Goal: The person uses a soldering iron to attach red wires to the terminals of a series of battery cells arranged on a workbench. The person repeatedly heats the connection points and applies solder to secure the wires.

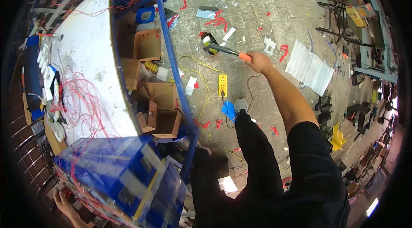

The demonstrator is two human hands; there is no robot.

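Note:
My right hand (259, 63) is closed round the orange-red grip of a hammer (227, 50), arm stretched out in front of me. The hammer's dark shaft points left, and its head lies over a small dark green and black object (212, 48) that I cannot make out. Whether the head touches that object cannot be told. My left hand is not in view. At the lower left rim, beyond the blue box, shows a bare hand (64, 204) that seems to be another person's.
Left stands a blue-framed bench (171, 52) with a white top, tangled red wires and a blue box (103, 155). Open cardboard cartons (167, 123) sit beneath. A yellow power strip (222, 85), its cable, red scraps and a white sheet (309, 66) lie on the floor.

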